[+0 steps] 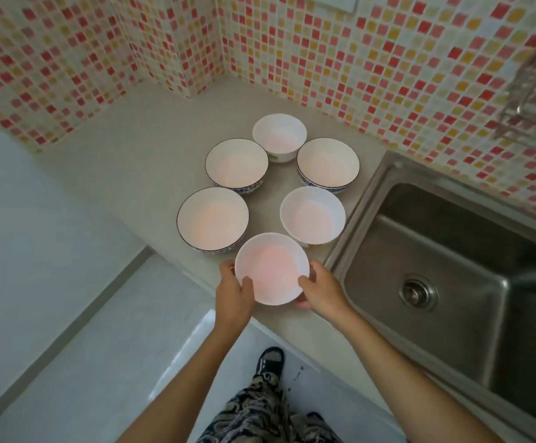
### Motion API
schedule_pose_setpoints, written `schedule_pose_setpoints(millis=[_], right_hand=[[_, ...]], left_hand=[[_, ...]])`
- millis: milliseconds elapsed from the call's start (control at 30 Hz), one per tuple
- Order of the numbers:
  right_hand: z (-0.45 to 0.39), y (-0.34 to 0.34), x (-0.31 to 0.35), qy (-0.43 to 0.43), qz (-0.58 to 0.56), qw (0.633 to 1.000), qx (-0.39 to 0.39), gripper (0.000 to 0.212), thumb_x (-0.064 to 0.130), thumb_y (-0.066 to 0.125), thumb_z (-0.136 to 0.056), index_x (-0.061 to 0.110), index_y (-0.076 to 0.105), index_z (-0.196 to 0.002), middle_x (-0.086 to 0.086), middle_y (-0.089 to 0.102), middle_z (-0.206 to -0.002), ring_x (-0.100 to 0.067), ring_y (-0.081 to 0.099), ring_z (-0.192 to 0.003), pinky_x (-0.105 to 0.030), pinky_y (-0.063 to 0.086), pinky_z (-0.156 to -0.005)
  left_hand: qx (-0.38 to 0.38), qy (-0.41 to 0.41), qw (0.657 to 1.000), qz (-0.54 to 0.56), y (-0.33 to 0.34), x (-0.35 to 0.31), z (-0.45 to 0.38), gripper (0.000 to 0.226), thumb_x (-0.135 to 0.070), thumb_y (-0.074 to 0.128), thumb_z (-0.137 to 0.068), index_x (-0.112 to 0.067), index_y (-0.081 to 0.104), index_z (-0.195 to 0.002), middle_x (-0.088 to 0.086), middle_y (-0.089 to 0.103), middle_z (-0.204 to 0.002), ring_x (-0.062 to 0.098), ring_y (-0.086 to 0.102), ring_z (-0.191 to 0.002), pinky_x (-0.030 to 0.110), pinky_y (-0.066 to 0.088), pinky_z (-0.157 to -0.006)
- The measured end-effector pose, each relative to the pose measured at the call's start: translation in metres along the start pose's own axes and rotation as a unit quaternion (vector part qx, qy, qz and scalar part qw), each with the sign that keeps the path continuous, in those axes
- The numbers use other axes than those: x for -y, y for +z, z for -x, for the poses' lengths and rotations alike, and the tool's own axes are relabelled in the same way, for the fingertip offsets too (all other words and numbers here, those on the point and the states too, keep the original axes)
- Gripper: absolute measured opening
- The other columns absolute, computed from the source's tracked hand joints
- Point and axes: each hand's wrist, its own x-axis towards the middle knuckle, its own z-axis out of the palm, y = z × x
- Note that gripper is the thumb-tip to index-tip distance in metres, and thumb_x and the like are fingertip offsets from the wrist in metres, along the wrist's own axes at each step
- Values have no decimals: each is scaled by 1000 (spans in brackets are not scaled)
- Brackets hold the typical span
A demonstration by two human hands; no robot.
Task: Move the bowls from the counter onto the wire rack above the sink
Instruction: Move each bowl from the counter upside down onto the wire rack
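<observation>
Bowls: six in ring on counter (138, 161), beside sink (445, 282). Nearest bowl (271, 268) at counter's front edge, gripped both sides: left hand (233, 294) and right hand (322, 290) curl fingers round rim. Other five bowls (311, 215) untouched behind it. Wire rack (535, 91) at upper right, above sink.

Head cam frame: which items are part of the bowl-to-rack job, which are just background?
Job:
- nearest plain white bowl, held by left hand and right hand
- five other bowls on the counter, three blue-rimmed, two plain
- wire rack, upper right

Background:
- steel sink
- mosaic wall tiles
- black shoe
</observation>
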Motion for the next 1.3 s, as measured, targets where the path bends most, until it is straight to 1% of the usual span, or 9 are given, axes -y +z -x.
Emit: schedule_pose_setpoints(millis=[100,233,400,500,633,767,933,1133,1300], right_hand=[[7,-13,-8,25,-66,998,5,33,14,54,-86,22,55,-118,-8,61,-114,-27,67,-95,-44,62,-65],[17,-36,-21,59,-174,983,-28,37,15,58,-85,29,51,-119,-2,58,-119,-28,67,-97,-48,61,-72],[29,-69,-39,113,-348,928,-76,43,19,58,-68,25,54,-110,-10,53,-128,-37,55,-113,-54,58,-71],[42,-97,-50,115,-421,895,-94,43,13,55,-73,23,54,-115,-11,56,-127,-34,59,-109,-50,58,-69],[61,-131,-66,120,-475,865,-110,59,15,57,-65,20,54,-124,-13,57,-128,-36,59,-111,-48,58,-71],[76,-161,-87,129,-504,834,-184,53,12,57,-74,14,49,-126,-15,52,-128,-35,57,-110,-45,60,-67],[89,-191,-116,135,-516,812,-240,31,4,50,-88,18,52,-115,-16,51,-127,-38,54,-116,-42,61,-67],[96,-215,-140,135,-542,780,-283,46,3,54,-87,13,49,-131,-16,53,-124,-35,58,-108,-48,57,-76],[93,-225,-149,133,-497,790,-334,49,5,64,-82,17,50,-128,-13,54,-129,-35,58,-112,-44,59,-71]], left_hand=[[33,1,998,50,0,-10,2,35,-29,38,-99,-14,40,-130,5,58,-119,23,54,-103,30,41,-82],[76,38,993,82,16,-28,4,36,-33,29,-101,-22,44,-132,-4,59,-117,16,55,-105,24,42,-83],[156,96,980,78,57,-50,4,36,-40,29,-100,-30,45,-131,-14,60,-111,8,59,-101,12,47,-75],[207,116,968,82,86,-65,5,31,-35,30,-101,-36,45,-129,-16,62,-110,3,60,-100,16,50,-77],[262,120,954,79,124,-90,10,33,-32,33,-100,-24,51,-128,-5,61,-112,12,58,-100,6,47,-67],[313,137,938,64,164,-109,21,29,-34,37,-100,-30,52,-124,-9,59,-116,11,55,-107,22,47,-83],[297,214,926,-95,197,-92,25,44,-39,35,-99,-17,47,-136,0,53,-135,16,48,-123,30,36,-103],[293,344,818,-355,205,-32,15,73,-55,7,-93,-10,39,-141,14,35,-150,29,26,-142,40,9,-117],[289,359,789,-406,210,-29,17,72,-52,7,-91,-12,29,-146,12,25,-155,24,13,-146,38,-1,-118]])
